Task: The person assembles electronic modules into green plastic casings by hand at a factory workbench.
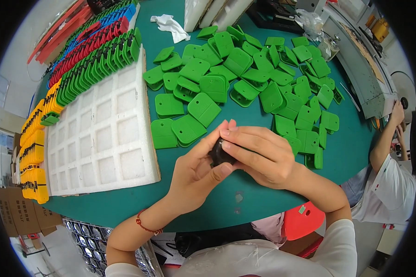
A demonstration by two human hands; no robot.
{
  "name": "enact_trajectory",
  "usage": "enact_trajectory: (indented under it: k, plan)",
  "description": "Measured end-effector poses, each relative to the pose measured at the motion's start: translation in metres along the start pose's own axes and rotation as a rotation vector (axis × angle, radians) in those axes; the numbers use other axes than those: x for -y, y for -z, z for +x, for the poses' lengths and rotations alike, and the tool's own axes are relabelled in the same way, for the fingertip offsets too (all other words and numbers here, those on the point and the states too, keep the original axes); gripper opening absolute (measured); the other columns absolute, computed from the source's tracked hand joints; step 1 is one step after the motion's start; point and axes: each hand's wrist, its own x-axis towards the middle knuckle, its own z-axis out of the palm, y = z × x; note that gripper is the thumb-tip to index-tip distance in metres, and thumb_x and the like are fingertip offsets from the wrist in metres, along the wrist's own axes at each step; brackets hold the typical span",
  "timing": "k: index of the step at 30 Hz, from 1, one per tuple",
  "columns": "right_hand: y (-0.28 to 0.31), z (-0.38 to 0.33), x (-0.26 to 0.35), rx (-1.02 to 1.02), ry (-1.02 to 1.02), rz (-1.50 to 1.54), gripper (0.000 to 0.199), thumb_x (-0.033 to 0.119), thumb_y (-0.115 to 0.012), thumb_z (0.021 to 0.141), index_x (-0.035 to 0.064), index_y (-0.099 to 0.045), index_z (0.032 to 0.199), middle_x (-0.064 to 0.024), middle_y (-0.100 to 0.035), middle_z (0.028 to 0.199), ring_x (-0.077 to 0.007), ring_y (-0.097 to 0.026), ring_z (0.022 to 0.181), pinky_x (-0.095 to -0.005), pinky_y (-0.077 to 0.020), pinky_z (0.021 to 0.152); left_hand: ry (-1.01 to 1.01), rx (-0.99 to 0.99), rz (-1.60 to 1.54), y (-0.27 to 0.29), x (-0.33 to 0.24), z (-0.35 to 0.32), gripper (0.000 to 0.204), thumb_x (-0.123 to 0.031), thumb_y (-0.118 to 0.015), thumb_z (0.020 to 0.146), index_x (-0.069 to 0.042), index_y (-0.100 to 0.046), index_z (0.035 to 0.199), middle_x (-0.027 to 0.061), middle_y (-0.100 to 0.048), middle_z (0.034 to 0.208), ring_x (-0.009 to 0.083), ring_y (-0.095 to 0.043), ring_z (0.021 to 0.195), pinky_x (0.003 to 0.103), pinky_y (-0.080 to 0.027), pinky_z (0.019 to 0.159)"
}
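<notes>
Near the front of the green table, both my hands are closed around a small black rounded part (220,156). My left hand (194,171) supports it from the left, its thumb along the lower side. The fingers of my right hand (266,157) press over its top and right side. Much of the part is covered by fingers, so its exact kind is unclear. Just beyond my hands lies a loose heap of folded green plastic pieces (238,61) with rounded corners; the closest green piece (188,129) is near my left fingertips.
At left lies a white foam tray (97,177) with square pockets. Beyond it stand rows of green (101,60), red (85,48) and yellow clips (33,152) with black parts. A white cloth (171,27) is at the back. Another person (388,184) works at right beside a grey machine (360,69).
</notes>
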Motion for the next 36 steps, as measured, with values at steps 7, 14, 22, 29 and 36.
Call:
enact_trajectory:
  k: [7,14,22,29,36]
  plan:
    - [-0.003,0.001,0.006,-0.093,-0.264,0.161,0.043,0.012,-0.075,0.067,0.0021,-0.059,0.107,-0.013,-0.057,0.102,-0.0301,-0.057,0.088,-0.0365,-0.0483,0.075,-0.151,-0.101,0.131,0.0,0.01,-0.002,0.018,0.0,-0.045,0.093,0.0,-0.037,0.11,0.0222,-0.042,0.131,0.0225,-0.046,0.118,0.034,-0.038,0.099]
    - [-0.001,-0.006,0.001,-0.051,-0.128,0.138,0.034,0.007,-0.074,0.069,-0.0019,-0.06,0.098,-0.0117,-0.059,0.088,-0.0277,-0.058,0.076,-0.0336,-0.0481,0.065,-0.356,-0.152,0.418,-0.002,0.016,-0.004,0.026,0.015,-0.051,0.082,0.002,-0.048,0.104,0.0148,-0.046,0.109,0.0253,-0.052,0.103,0.032,-0.045,0.089]
    - [-0.003,-0.006,0.005,-0.079,0.021,0.188,0.027,0.0,-0.071,0.065,-0.0044,-0.062,0.091,-0.0123,-0.06,0.083,-0.0247,-0.061,0.071,-0.032,-0.0491,0.06,-0.505,-0.196,0.848,-0.009,0.004,-0.007,0.034,0.023,-0.058,0.066,0.004,-0.055,0.095,0.0118,-0.051,0.086,0.0202,-0.055,0.077,0.024,-0.052,0.063]
    - [-0.004,-0.006,0.007,-0.109,0.015,0.212,0.025,0.003,-0.072,0.063,-0.0045,-0.062,0.085,-0.0109,-0.06,0.08,-0.0241,-0.059,0.067,-0.0319,-0.0471,0.057,-0.496,-0.164,0.861,-0.008,0.001,-0.009,0.033,0.024,-0.058,0.065,0.005,-0.056,0.092,0.0111,-0.051,0.085,0.0194,-0.056,0.073,0.024,-0.052,0.061]
    - [-0.005,-0.006,0.007,-0.129,0.025,0.21,0.023,0.005,-0.075,0.063,-0.0038,-0.063,0.081,-0.0095,-0.059,0.076,-0.0228,-0.058,0.065,-0.0311,-0.0462,0.056,-0.471,-0.156,0.814,-0.008,-0.002,-0.007,0.031,0.023,-0.057,0.066,0.006,-0.058,0.091,0.011,-0.053,0.083,0.0188,-0.056,0.072,0.024,-0.051,0.06]
